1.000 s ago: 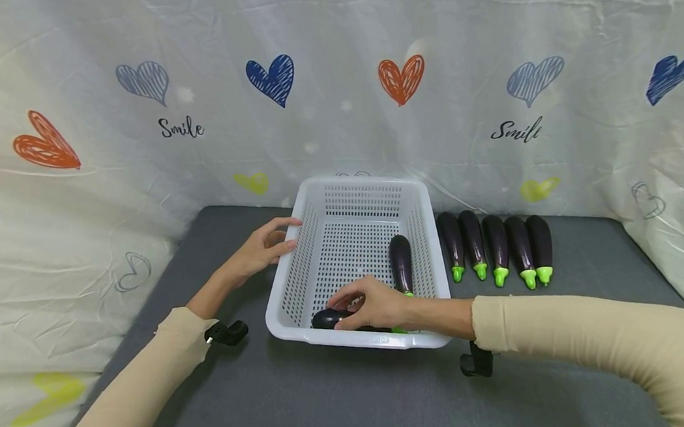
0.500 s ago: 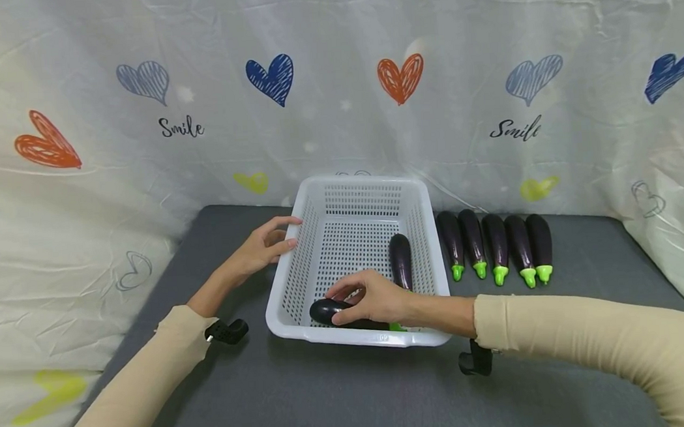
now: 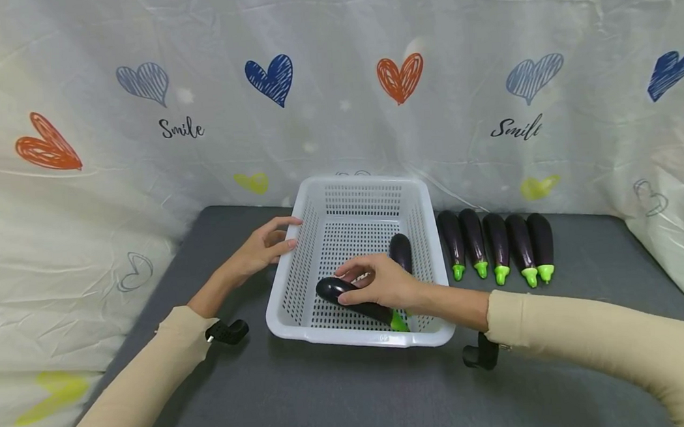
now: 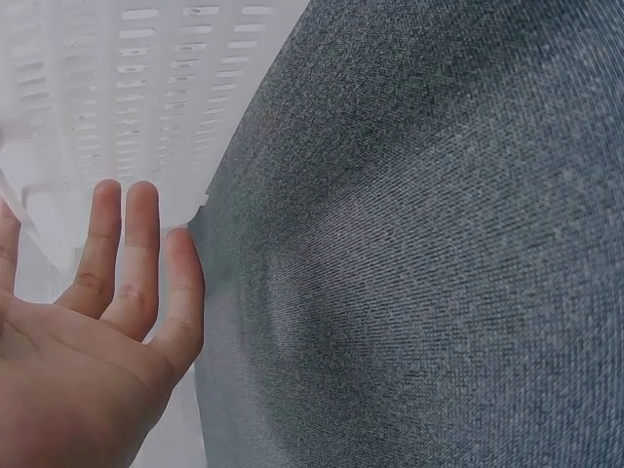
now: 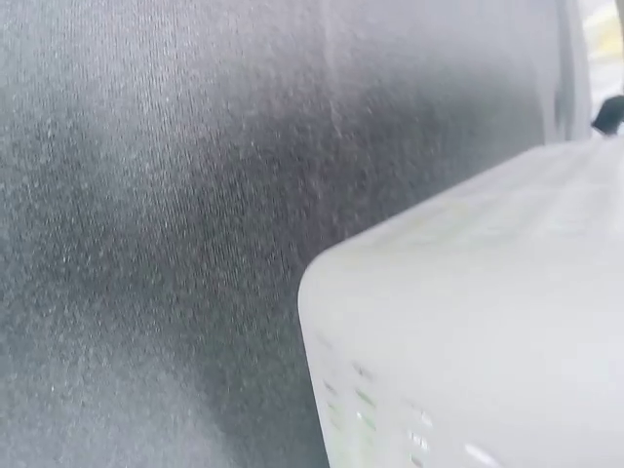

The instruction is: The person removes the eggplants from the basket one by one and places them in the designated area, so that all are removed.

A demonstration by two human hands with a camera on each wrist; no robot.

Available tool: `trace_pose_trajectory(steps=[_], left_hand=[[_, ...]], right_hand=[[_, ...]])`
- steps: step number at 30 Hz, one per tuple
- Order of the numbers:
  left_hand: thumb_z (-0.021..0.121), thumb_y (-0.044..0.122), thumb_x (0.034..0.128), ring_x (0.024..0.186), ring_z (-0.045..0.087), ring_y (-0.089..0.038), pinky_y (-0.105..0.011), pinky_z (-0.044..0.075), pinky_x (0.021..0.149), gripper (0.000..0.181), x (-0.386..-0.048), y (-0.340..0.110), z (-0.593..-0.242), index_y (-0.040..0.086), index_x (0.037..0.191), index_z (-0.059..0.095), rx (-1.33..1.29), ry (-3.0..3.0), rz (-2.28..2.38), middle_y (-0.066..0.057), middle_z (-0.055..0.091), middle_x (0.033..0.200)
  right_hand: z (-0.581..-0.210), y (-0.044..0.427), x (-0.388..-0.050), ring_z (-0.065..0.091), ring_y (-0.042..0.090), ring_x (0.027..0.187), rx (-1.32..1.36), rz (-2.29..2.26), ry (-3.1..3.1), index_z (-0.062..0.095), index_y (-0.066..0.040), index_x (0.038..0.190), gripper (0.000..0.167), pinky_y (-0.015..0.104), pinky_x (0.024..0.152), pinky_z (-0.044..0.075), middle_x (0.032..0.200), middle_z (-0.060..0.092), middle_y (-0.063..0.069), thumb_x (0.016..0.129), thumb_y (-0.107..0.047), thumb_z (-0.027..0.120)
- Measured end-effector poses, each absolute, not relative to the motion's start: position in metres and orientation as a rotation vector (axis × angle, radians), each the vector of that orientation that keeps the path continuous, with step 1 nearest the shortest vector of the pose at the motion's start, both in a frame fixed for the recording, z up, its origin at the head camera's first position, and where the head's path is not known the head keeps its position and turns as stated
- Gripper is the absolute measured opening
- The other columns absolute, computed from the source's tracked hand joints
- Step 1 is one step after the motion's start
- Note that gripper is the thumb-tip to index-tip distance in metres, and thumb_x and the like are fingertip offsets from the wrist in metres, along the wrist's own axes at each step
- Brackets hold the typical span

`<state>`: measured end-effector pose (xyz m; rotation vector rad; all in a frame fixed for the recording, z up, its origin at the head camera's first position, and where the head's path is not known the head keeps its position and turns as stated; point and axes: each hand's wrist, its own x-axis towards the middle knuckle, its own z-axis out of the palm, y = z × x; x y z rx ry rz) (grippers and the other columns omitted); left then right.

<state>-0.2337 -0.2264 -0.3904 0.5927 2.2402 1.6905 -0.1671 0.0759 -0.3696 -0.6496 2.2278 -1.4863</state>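
Right hand has thumb and fingers pinched round the middle of one eggplant, gap only as wide as the eggplant; grip looks firm but light, probably taken mid-body to keep it balanced. That eggplant is inside the white basket, near its front edge, lying slantwise: rounded end toward the left edge, green stem toward the front right corner. Can't tell whether it touches the basket floor or hangs just above. Right wrist view doesn't show this grip, only the basket's outside and table.

Left hand is at the basket's left edge, fingers spread and mostly straight, tips against the rim, nothing gripped; likely there to steady the basket while the other hand works inside. Left wrist view shows the same loose fingers beside the slotted wall.

Second eggplant lies along the basket's right edge, rounded end toward the far edge, lower part mostly hidden by the right hand.

Basket stands by the far edge of the gray table. Right of it, toward the table's far right corner, five more eggplants lie side by side, stems all toward the front edge, seemingly lined up for easy reach. Heart-print curtain hangs behind.
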Motion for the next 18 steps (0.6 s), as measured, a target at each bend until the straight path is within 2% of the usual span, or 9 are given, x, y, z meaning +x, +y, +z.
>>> trace_pose_trajectory(steps=[9, 18], left_hand=[[0.062, 0.018, 0.1046, 0.11, 0.061, -0.034, -0.05, 0.053, 0.087, 0.051, -0.234, -0.227, -0.39, 0.016, 0.152, 0.043, 0.587, 2.238, 1.686, -0.022, 0.056, 0.129], [0.062, 0.017, 0.1047, 0.11, 0.061, -0.035, -0.051, 0.053, 0.088, 0.051, -0.235, -0.228, -0.391, 0.017, 0.152, 0.043, 0.587, 2.226, 1.693, -0.022, 0.056, 0.128]], right_hand=[[-0.356, 0.088, -0.173, 0.07, 0.027, 0.097, -0.548, -1.622, 2.19, 0.071, -0.008, 0.122, 0.042, 0.039, 0.079, 0.058, 0.113, 0.067, 0.01, 0.084, -0.012, 0.086], [-0.347, 0.101, -0.176, 0.07, 0.029, 0.1, -0.527, -1.735, 2.106, 0.069, -0.007, 0.126, 0.04, 0.041, 0.082, 0.057, 0.119, 0.066, 0.013, 0.088, -0.012, 0.083]])
